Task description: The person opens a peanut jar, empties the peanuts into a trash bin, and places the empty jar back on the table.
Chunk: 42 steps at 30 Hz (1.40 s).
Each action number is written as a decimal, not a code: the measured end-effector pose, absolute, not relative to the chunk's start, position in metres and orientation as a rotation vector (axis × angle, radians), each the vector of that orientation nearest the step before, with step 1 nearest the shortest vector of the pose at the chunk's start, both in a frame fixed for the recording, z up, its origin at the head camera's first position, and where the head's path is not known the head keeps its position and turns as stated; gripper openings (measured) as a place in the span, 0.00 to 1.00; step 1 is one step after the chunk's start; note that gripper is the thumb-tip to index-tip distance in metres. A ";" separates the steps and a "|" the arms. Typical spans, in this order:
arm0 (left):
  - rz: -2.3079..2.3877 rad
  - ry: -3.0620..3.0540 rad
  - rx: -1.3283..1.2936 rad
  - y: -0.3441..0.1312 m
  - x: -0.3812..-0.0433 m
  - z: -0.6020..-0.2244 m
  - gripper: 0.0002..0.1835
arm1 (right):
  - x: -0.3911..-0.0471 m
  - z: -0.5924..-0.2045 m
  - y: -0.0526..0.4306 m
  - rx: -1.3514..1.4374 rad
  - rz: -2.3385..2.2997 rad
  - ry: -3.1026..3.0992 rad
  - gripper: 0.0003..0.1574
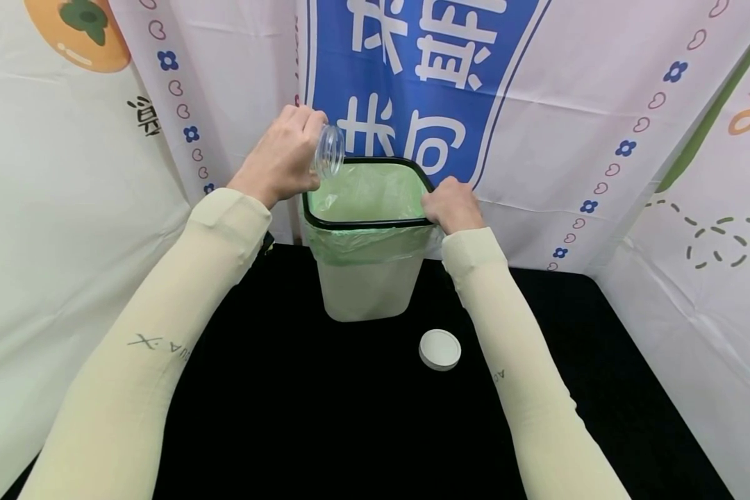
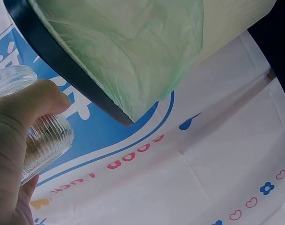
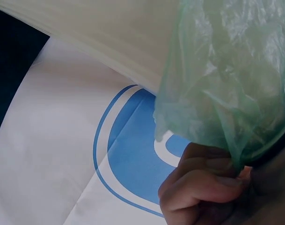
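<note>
My left hand (image 1: 287,154) grips a clear ribbed jar (image 1: 329,154), tipped sideways with its open mouth over the left side of the trash bin (image 1: 365,292). Something brownish shows through the jar's wall (image 2: 51,140) in the left wrist view. A green plastic liner (image 1: 375,244) lines the bin and folds out over its outside, below the black rim (image 1: 369,224). At the bin's right side my right hand (image 1: 455,205) holds the rim, its fingers (image 3: 198,185) curled at the liner's edge in the right wrist view.
On the black tabletop (image 1: 325,410) a round white lid (image 1: 439,349) lies in front of the bin, to the right. Printed white cloth (image 1: 537,160) hangs right behind the bin, and more cloth (image 1: 69,208) closes in the sides.
</note>
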<state>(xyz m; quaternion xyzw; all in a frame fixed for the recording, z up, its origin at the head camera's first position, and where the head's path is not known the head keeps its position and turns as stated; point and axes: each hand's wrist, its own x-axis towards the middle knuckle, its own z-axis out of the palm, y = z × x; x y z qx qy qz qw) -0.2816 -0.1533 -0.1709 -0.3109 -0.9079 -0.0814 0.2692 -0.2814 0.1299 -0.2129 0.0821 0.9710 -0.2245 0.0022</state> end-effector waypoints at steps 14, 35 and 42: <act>-0.076 -2.395 -0.872 -0.149 -0.281 -0.170 0.40 | -0.281 -0.214 0.130 0.263 -0.721 3.055 0.24; 0.016 -2.360 -0.875 -0.145 -0.284 -0.172 0.36 | -0.278 -0.213 0.128 0.273 -0.731 3.063 0.23; 0.042 -2.351 -0.877 -0.145 -0.284 -0.173 0.36 | -0.278 -0.213 0.129 0.277 -0.730 3.063 0.24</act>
